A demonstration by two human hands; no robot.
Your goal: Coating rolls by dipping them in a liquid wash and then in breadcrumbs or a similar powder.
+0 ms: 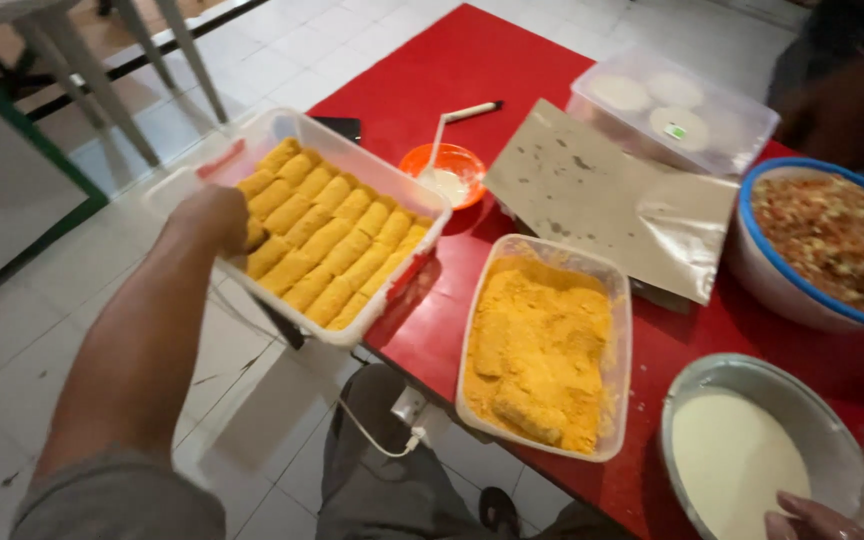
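Left hand: the left hand (pixel 214 218) is over the near-left part of the clear tub (pixel 282 130), fingers closed around one breaded roll (pixel 255 232) that touches the rows already packed.
Right hand: only fingertips of the right hand (pixel 810 517) show, at the near rim of the metal bowl (pixel 712 375) of white batter; I cannot tell if they are released or gripping.
Tub position: the clear tub hangs partly over the left edge of the red table (pixel 452 70).
Risk of tipping: I judge that pressing the roll down on the overhanging side could tilt the tub off the edge.
Risk to coating: a tight grip may crush the crumbs or push the neighbouring rolls out of line.
Risk near the crumbs: the crumb tub (pixel 542 350) stands at the near edge of the table, so a knock from an arm could slide it off.
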